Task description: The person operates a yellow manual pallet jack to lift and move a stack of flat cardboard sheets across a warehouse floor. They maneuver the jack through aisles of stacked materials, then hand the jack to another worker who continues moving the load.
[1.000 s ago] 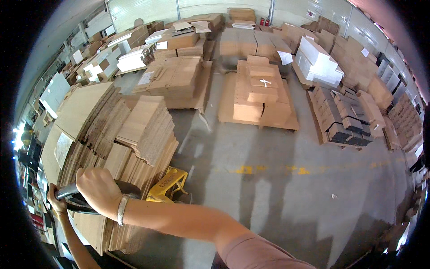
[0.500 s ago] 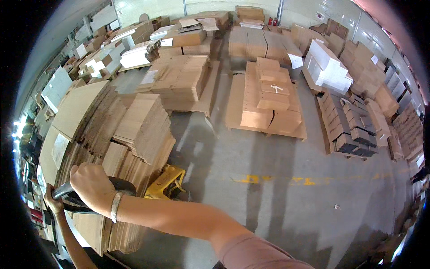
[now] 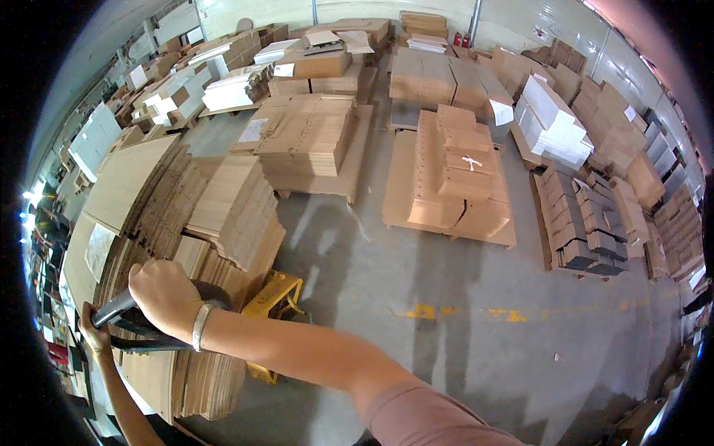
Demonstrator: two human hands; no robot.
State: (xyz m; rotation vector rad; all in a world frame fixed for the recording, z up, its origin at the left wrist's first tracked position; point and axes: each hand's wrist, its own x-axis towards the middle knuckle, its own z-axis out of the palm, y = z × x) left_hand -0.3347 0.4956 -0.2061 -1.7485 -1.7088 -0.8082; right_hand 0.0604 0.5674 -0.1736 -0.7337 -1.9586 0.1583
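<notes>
My right hand (image 3: 165, 296) is wrapped round the grey-black handle (image 3: 114, 309) of a pallet jack, with a pale band on the wrist. Farther left, my left hand (image 3: 94, 331) grips the outer end of the same handle, its fingers partly hidden. The jack's yellow body (image 3: 272, 294) shows beyond my right forearm, which covers part of it. Close against the jack and handle stands a tall load of flat brown cardboard sheets (image 3: 229, 195) in uneven piles. A white paper (image 3: 99, 251) lies on this load.
Ahead, pallets carry a cardboard stack (image 3: 305, 137) and brown cartons (image 3: 454, 167). To the right stand a pallet of dark-edged bundles (image 3: 584, 219) and a white stack (image 3: 552, 123). Grey floor (image 3: 357, 279) with a worn yellow line (image 3: 506, 315) lies between. Fire extinguishers (image 3: 462, 40) stand by the far wall.
The pallets ahead have shifted slightly right and down in view. My hands and the handle sit a little more to the right, and more of the yellow jack shows below my forearm. Both grips stay.
</notes>
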